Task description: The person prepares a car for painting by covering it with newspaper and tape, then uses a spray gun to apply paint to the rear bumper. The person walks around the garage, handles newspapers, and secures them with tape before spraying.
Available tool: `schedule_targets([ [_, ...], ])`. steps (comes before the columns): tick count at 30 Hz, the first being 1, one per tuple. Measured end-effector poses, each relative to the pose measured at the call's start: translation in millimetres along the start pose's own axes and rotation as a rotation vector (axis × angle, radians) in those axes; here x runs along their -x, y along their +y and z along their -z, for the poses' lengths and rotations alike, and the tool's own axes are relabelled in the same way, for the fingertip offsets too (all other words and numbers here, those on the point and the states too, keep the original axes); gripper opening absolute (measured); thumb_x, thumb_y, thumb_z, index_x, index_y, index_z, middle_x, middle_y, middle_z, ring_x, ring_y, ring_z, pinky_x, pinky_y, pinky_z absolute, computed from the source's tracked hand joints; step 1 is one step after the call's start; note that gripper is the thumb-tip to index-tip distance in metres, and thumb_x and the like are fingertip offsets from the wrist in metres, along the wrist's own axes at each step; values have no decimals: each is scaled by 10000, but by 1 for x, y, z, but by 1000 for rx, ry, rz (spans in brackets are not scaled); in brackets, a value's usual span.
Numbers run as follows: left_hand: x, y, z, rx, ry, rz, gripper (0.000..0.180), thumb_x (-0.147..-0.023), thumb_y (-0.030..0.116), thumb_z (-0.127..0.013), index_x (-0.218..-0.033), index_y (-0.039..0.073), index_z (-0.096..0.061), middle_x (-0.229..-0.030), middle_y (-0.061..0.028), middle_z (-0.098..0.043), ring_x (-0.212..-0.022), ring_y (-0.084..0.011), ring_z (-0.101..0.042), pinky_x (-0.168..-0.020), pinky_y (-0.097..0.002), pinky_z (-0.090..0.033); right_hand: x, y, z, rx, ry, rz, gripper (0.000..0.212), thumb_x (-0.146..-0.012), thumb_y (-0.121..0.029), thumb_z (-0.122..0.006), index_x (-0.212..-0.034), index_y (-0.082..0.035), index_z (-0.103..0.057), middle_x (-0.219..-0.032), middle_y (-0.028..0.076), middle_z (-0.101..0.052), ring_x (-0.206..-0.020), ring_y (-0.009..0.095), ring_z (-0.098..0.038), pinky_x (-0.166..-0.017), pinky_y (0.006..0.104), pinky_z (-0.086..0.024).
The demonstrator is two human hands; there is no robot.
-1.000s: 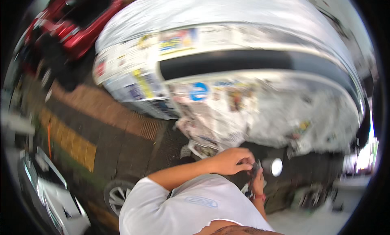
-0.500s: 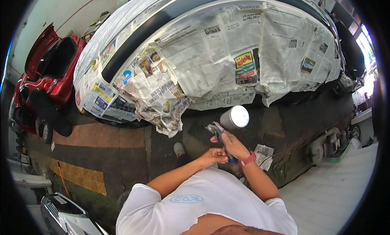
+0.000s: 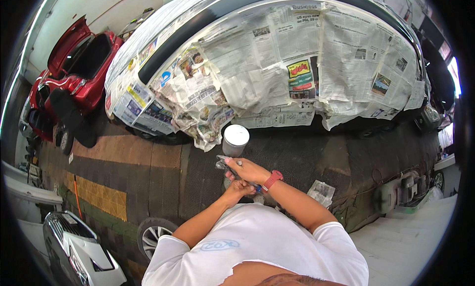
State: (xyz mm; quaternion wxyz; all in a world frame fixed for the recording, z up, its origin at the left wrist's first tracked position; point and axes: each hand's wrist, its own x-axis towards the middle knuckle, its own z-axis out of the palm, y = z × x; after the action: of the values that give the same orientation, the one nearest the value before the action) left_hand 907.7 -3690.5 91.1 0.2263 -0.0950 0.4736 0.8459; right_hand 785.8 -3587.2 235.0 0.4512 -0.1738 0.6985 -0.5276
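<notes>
In front of my body I hold a spray gun (image 3: 221, 162) with a grey cup (image 3: 235, 141) on it, topped by a white lid. My right hand (image 3: 251, 172), with a red band on its wrist, wraps round the gun's grip. Just below it, my left hand (image 3: 238, 189) is closed, its fingers pinched at the lower end of the gun beside a small blue part (image 3: 258, 188). My fingers partly hide the grip and whatever joins it there. Beyond the cup stands a car body covered in newspaper sheets (image 3: 262, 63), apart from the gun.
A red car (image 3: 89, 95) with its rear lid raised stands at the far left. At the lower left are a wheel (image 3: 152, 234) and a white and black car part (image 3: 84, 251). Loose newspaper (image 3: 321, 193) lies on the floor to my right, near grey equipment (image 3: 396, 194).
Both hands and the spray gun have moved left, and the cup now stands more upright. The view has shifted, bringing the wheel at the lower left into sight.
</notes>
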Motion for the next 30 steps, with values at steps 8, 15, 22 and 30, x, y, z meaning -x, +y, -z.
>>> schedule_targets([
  [8, 47, -10, -7, 139, 152, -68, 133, -1034, 108, -650, -1154, 52, -666, -1122, -30, -691, -1021, -134, -666, -967, -321, -561, -16, 5, -39, 19, -123, -6, 704, -1052, -633, -446, -1063, 35, -667, -870, 109, -701, -778, 198, -677, -706, 351, -553],
  [15, 41, 5, -7, -82, -3, -11, 265, -1059, 214, -626, -1248, 29, -648, -1200, -56, -695, -1080, -155, -666, -1003, -332, -525, -7, 15, -28, 37, -15, 52, 663, -1054, -611, -465, -1164, 10, -667, -908, 100, -710, -782, 176, -668, -746, 338, -546],
  [22, 15, 96, 11, -883, -419, 155, 531, -992, 391, -715, -1349, 4, -645, -1240, -136, -718, -1126, -212, -678, -1012, -349, -523, 40, 46, 27, -71, 304, -47, 634, -1072, -566, -457, -1335, -17, -634, -957, 63, -721, -763, 113, -635, -542, 268, -499],
  [30, -81, 382, 5, -924, 101, -556, 364, -999, 241, -712, -1291, 27, -685, -1176, -84, -726, -1090, -147, -666, -986, -337, -536, 96, 96, 56, -247, 778, -140, 650, -1085, -579, -413, -1321, -13, -627, -951, 90, -740, -769, 135, -695, -477, 255, -457],
])
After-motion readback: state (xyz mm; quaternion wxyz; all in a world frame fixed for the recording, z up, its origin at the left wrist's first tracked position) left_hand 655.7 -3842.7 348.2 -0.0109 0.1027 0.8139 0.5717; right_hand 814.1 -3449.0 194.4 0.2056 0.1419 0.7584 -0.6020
